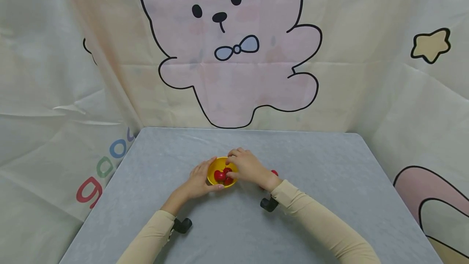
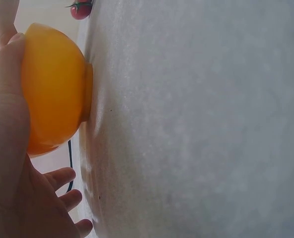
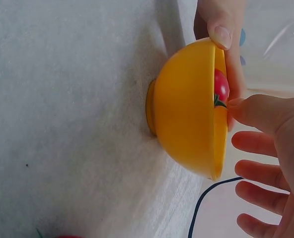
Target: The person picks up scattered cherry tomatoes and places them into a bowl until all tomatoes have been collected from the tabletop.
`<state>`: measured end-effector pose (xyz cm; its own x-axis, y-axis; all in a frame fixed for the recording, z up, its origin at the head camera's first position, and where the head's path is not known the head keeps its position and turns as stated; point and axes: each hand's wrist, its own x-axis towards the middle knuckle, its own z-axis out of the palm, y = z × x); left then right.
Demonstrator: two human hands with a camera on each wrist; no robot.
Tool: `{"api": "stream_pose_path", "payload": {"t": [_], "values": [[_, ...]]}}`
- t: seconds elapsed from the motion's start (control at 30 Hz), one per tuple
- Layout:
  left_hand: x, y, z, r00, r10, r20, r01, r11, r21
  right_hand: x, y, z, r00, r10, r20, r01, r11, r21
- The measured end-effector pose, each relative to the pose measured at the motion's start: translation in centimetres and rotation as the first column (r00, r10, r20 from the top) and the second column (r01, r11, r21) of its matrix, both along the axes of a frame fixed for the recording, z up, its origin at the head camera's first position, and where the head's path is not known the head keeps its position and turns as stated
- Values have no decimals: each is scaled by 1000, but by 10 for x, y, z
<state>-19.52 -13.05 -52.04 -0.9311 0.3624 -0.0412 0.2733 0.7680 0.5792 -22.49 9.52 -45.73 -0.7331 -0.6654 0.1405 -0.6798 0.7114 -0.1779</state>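
A yellow bowl [image 1: 212, 169] stands upright on the table with several small red tomatoes [image 1: 220, 176] inside. My left hand [image 1: 198, 180] holds the bowl from its left side, thumb at the near rim and fingers along the far side. Over the bowl's right part is my right hand [image 1: 247, 166], its fingers spread and apart from one another. In the right wrist view its thumb tip is right at the green stem of a tomato [image 3: 220, 85] inside the bowl [image 3: 186, 109]. Nothing shows gripped between those fingers.
Another red tomato [image 1: 274, 172] lies on the table to the right of the bowl, partly hidden by my right wrist. The grey table [image 1: 322, 158] reaches back to a curtain [image 1: 337, 72] with a drawn bear. Black wrist cameras hang under both forearms.
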Motion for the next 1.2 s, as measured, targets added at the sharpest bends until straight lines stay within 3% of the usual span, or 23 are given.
{"api": "stream_pose_path", "payload": {"t": [0.2,1.2], "values": [[0,0,-1,1000,-1,-8,1,1000,6,-2,7,4,999,-32,37,33,999,-17],[0,1,-1,1000,21,16,-22,1000,7,-6,63,-2,994,-93,54,97,992,-81]]}}
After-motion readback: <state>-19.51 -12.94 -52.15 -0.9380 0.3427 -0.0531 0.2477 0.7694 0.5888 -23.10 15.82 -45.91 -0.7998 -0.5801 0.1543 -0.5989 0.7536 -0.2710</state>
